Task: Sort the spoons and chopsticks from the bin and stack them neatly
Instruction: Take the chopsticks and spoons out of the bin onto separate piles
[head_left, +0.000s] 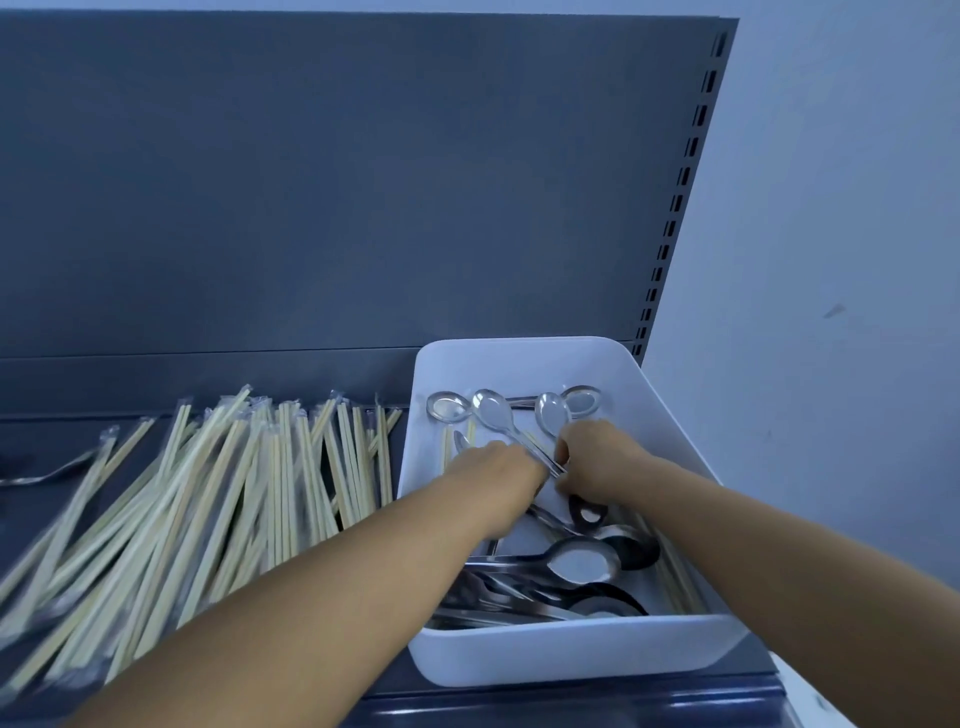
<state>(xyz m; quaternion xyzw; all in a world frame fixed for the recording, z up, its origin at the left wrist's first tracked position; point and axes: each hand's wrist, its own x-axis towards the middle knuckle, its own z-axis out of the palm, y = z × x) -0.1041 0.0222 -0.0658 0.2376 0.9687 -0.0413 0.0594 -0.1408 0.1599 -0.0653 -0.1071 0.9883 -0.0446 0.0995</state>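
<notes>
A white bin (571, 657) sits at the right end of the shelf and holds several metal spoons (582, 564) and a few wrapped chopsticks (675, 577). Both of my hands are inside it, close together. My left hand (498, 467) curls its fingers round the handle of a spoon (491, 408) whose bowl points toward the far wall. My right hand (597, 454) pinches the handle of a second spoon (551, 411) just beside it. Two more spoon bowls lie along the bin's far end. Much of what lies under my hands is hidden.
A wide loose pile of wrapped chopsticks (208, 499) covers the dark shelf (62, 415) left of the bin. A single spoon handle (47, 475) lies at the far left. The grey back panel (363, 182) rises behind; the shelf's front edge (571, 706) is just below the bin.
</notes>
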